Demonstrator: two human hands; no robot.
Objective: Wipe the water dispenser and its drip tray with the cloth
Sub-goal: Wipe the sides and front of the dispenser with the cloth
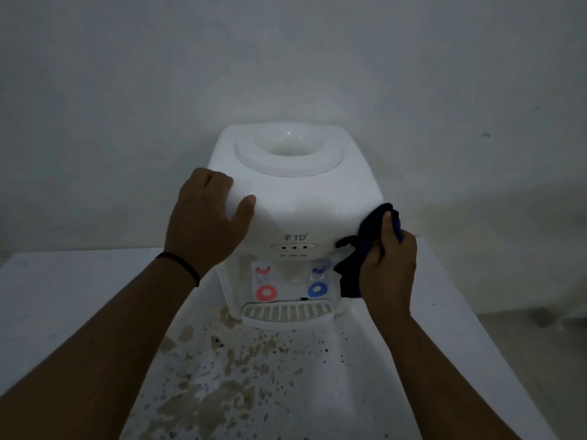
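White water dispenser (295,201) stands upright, slotted drip tray (287,314) at its base, dark cloth (365,246) against its right side.

Both bare forearms reach forward from the bottom corners. The left hand (206,223), with a thin dark band on its wrist, lies open and flat, fingers curled over an edge, thumb spread. The right hand (389,265) is closed in a grip, knuckles outward, thumb up.

Smooth glossy plastic water dispenser (301,201); soft dark cloth (359,249).
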